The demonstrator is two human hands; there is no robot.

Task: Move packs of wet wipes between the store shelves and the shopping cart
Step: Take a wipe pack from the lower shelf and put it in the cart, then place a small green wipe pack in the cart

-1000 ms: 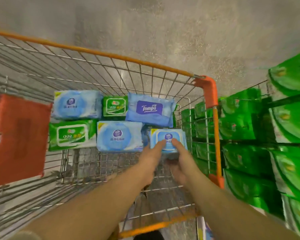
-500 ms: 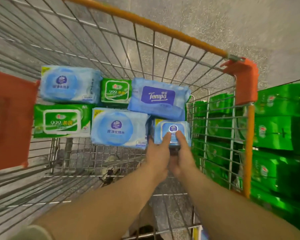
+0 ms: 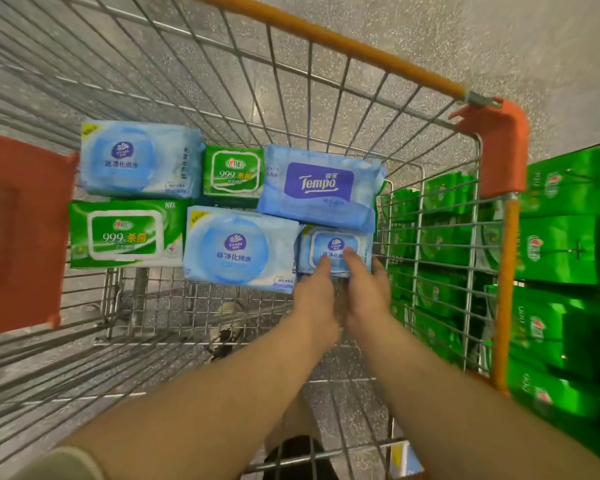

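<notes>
Both my hands hold a small light-blue Vinda wipes pack [image 3: 333, 242] low in the wire shopping cart [image 3: 326, 98], at the right end of the near row. My left hand [image 3: 314, 289] grips its near left edge, thumb on top. My right hand [image 3: 368, 284] grips its near right edge, thumb on top too. Beside it lies a larger blue Vinda pack [image 3: 238, 249]. A blue Tempo pack [image 3: 321, 187] lies just behind, overlapping the small pack's far edge. Farther left lie two green 999 packs [image 3: 125, 233] [image 3: 232, 174] and another blue Vinda pack [image 3: 139, 159].
An orange child-seat flap [image 3: 21, 230] hangs at the cart's left. The orange corner [image 3: 499, 140] and rail stand at the right. Store shelves with several green packs [image 3: 565, 244] run along the right, seen partly through the cart's wire side. A shoe shows through the cart floor.
My hands carried the small blue pack down and forward to beside the larger Vinda pack, under the Tempo pack's edge. The view tilted closer into the cart.
</notes>
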